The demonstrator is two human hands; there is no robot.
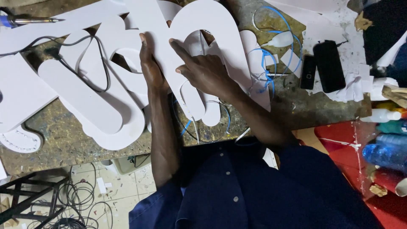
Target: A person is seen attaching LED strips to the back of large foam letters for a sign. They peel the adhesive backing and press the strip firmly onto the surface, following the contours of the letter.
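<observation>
Far left, top edge: a soldering iron (32, 20) lies on white sheet material, its blue handle at the frame corner and its tip pointing right. A black cable (87, 63) runs from that area across the white cut-out shapes.

Left of centre: a large rounded white cut-out letter (91, 104) lies flat on the stained workbench (55, 140), overlapping other white pieces.

Centre: the left hand (151, 63) rests flat, fingers straight and together, pressed along the left edge of an arch-shaped white letter (212, 29). This letter lies on top of the other cut-outs, its curved top toward the far edge of the bench and its two legs pointing toward the person.

Just right of it, the right hand (203, 70) rests on the same letter, index finger extended and pressing on the inner edge of the arch, remaining fingers curled loosely. Neither hand grips anything; both bear down on the letter surface.

Right of the hands: thin blue wire (271, 51) loops over the bench and under the letter's right leg. Whether it is attached to the letter cannot be determined.

Further right: two dark phones (328, 65) lie side by side on white paper scraps (352, 51).

Far right edge: several plastic bottles (383, 144) lie above a red surface (339, 135).
</observation>
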